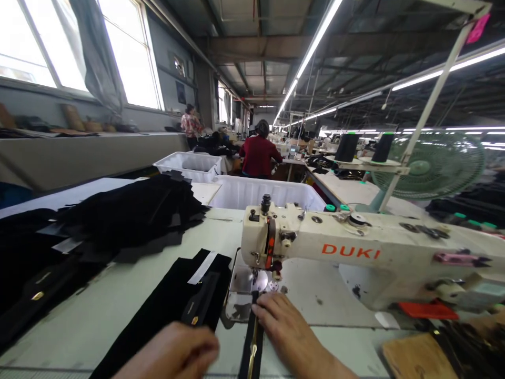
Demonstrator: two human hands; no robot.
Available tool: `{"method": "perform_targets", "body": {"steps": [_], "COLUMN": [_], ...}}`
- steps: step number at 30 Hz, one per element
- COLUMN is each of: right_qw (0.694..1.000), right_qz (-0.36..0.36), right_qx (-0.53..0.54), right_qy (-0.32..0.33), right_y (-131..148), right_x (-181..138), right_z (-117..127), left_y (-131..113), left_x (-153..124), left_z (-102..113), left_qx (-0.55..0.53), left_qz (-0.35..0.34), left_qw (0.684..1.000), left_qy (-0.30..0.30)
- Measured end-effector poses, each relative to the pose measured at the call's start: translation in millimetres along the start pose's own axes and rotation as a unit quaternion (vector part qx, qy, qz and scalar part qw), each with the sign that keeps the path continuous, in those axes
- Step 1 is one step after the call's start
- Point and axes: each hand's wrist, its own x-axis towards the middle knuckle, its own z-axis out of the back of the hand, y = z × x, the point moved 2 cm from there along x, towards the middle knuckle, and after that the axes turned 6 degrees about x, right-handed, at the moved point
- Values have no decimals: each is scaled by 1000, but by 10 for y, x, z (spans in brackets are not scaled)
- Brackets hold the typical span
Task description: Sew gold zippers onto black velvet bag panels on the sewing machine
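A black zipper tape [253,347] with gold-coloured teeth runs up to the needle area of a white sewing machine [307,237]. My right hand [286,329] presses on the tape's right edge, fingertips close together just below the presser foot. My left hand [177,350], slightly blurred, has its fingers curled in and shows nothing between them. It hovers at the lower end of a black fabric piece [169,295]. A white strip [202,267] and a dark band with a gold-coloured zipper pull [194,320] lie on that piece.
Black fabric pieces [134,216] are heaped at left. White plastic bins [268,192] stand behind the machine. Thread cones [347,147] and a green fan [430,166] are at right. A wooden block [414,358] lies lower right. Two people work farther back.
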Motion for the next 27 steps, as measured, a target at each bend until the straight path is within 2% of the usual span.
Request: {"method": "perform_targets", "body": {"steps": [1,2,5,8,10,13,19,22,25,27], "right_qw": [1000,1000,1000,999,999,999,999,998,997,996], "right_qz": [-7,-12,-21,-33,-38,-36,-28,-9,9,16], "right_qx": [-5,-6,-10,-16,-12,-8,-12,-33,-52,-61], "right_qy": [0,2,9,21,21,2,-23,-44,-57,-65], "right_y": [-27,-49,-79,-79,-74,-64,-40,-36,-46,-52], "right_x": [0,0,-1,-16,-28,-33,-22,-52,-90,-98], "right_z": [10,23,50,32,-1,-40,-30,-60,-116,-126], "left_y": [-10,-18,56,151,176,138,86,134,132,106], "left_x": [170,363,941,1220,1219,1126,926,675,451,394], "left_z": [169,327,619,645,554,353,-46,-226,-371,-419], "left_qx": [157,291,345,349,342,322,322,366,441,468], "left_qz": [-55,-104,-137,-146,-146,-136,-133,-156,-226,-258], "left_qw": [986,948,926,925,928,937,932,907,858,834], "left_qy": [-31,-80,-68,-22,-6,-13,-105,-139,-140,-133]}}
